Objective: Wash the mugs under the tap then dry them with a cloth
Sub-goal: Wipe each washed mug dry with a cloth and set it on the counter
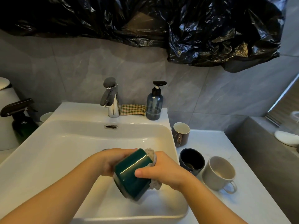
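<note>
The green mug (131, 171) is gripped from the left by the left hand (111, 160) and held over the sink (64, 143). The right hand (159, 169) is closed on a pale sponge (152, 159) pressed against the mug's right side, thumb laid across the glaze. The mug is tilted, its long axis running from lower left to upper right. A small label is seen on the brown mug (180, 134) on the worktop (210, 143), too small to be read.
</note>
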Demonstrator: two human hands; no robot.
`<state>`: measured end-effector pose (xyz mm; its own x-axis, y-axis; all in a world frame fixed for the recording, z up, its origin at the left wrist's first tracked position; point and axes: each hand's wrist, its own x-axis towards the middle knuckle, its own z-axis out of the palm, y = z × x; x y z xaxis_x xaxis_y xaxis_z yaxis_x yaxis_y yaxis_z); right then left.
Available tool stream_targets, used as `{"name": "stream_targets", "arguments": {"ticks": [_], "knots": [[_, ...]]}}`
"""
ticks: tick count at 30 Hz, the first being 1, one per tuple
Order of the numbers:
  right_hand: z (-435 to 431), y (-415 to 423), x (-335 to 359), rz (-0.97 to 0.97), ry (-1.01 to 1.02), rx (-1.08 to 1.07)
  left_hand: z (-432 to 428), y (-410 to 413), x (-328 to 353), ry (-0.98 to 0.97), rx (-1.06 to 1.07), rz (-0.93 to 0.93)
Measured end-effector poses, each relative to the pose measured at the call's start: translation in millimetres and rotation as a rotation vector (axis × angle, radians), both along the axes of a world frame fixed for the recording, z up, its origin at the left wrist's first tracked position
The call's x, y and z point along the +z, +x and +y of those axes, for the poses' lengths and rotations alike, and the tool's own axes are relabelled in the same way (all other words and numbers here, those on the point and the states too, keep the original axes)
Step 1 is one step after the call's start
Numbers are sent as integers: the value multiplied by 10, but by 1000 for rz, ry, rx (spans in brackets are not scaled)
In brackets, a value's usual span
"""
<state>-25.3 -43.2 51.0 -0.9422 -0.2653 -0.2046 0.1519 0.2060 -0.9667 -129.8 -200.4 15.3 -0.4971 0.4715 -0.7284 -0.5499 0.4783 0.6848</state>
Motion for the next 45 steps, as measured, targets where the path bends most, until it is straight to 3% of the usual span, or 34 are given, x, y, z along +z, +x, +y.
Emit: {"name": "stream_targets", "arguments": {"ticks": [2,8,12,23,30,34,45], "knots": [[27,-28,-1,11,-25,-74,13,27,12,-19,45,-1],[121,-156,-7,43,46,-566,19,-22,164,140,496,-125],[233,-168,-66,29,86,-732,113,48,400,159,524,14],[805,99,278,119,69,-843,786,355,1003,232,312,226],[1501,314,464,109,32,-975,1740,409,974,311,281,202],[1906,314,479,73,7,-978,2211,282,834,356,295,97],[2668,-130,56,-153,-8,-951,3184,-111,138,65,434,167]]}}
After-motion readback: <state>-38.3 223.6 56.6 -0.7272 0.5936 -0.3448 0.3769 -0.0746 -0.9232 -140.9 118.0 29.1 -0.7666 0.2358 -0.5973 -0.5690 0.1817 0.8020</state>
